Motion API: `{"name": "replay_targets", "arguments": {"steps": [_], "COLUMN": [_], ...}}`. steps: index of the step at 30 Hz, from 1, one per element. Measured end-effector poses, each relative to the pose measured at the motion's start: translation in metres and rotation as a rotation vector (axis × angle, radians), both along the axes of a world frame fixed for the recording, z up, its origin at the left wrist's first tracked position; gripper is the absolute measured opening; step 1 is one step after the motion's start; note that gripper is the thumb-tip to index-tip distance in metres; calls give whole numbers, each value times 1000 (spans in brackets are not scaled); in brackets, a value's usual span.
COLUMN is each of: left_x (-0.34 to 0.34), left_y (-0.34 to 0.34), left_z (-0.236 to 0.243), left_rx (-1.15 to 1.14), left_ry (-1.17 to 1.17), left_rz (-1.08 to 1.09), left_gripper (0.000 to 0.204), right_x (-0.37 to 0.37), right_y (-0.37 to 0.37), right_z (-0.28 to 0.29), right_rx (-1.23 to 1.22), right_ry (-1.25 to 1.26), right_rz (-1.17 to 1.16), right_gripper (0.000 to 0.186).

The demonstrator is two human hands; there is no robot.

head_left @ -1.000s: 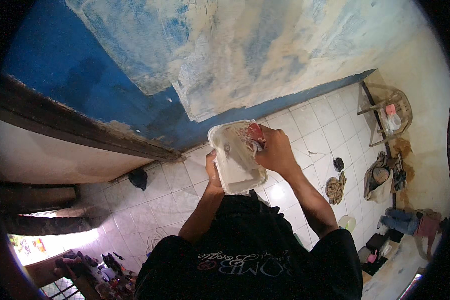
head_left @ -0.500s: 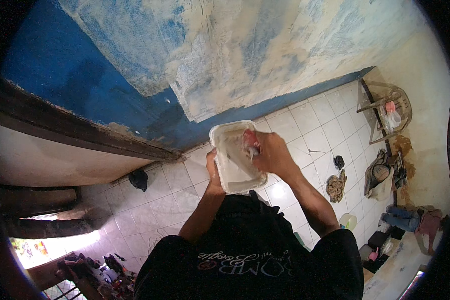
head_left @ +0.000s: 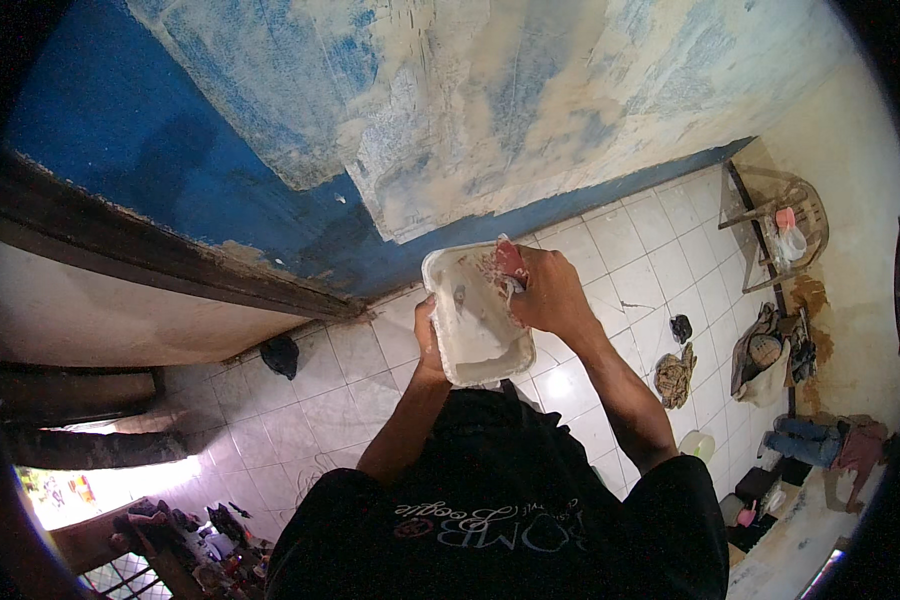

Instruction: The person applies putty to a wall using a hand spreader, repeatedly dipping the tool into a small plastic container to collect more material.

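My left hand [head_left: 426,335] is closed on the left side of an off-white plastic tub [head_left: 475,345] with pale paste smeared inside and along its rim. My right hand [head_left: 555,295] grips a red-handled tool [head_left: 510,258], perhaps a scraper, at the tub's upper right corner; its blade is mostly hidden by my fingers. Both forearms come up from black clothing at the lower edge. Above the tub is a blue wall [head_left: 160,120] with a large, patchy pale coat [head_left: 530,90].
A dark doorframe [head_left: 150,225] runs along the left. A black bag [head_left: 278,356] lies on the tiled floor [head_left: 360,350]. At right are a chair [head_left: 810,225], crumpled cloth [head_left: 675,375], a sack [head_left: 758,360], and blue jeans [head_left: 800,440]. Clutter [head_left: 200,545] lines the lower left.
My right hand dipped lower into the tub half a second ago and has risen back to its upper right rim with the red tool. My left hand still holds the tub.
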State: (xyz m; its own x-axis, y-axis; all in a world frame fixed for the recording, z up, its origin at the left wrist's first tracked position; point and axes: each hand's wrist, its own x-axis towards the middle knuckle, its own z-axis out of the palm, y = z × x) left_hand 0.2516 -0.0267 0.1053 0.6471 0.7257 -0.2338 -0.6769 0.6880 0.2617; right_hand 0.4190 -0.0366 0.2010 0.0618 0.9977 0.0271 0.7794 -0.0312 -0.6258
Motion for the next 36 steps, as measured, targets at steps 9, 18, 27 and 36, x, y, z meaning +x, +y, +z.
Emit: {"name": "replay_targets", "arguments": {"steps": [9, 18, 27, 36], "left_x": [1, 3, 5, 6], "left_y": [-1, 1, 2, 1], "left_z": [4, 0, 2, 10], "left_rx": [28, 53, -14, -48], "left_ry": [28, -45, -102, 98], "left_rz": [17, 2, 4, 49], "left_gripper": [67, 68, 70, 69], "right_x": [-3, -4, -5, -7], "right_y": [-3, -4, -3, -5], "right_z": [-1, -1, 0, -1], "right_rx": [61, 43, 56, -22], "right_ry": [116, 39, 19, 85], "right_rz": [19, 74, 3, -161], "right_gripper": [21, 23, 26, 24]}}
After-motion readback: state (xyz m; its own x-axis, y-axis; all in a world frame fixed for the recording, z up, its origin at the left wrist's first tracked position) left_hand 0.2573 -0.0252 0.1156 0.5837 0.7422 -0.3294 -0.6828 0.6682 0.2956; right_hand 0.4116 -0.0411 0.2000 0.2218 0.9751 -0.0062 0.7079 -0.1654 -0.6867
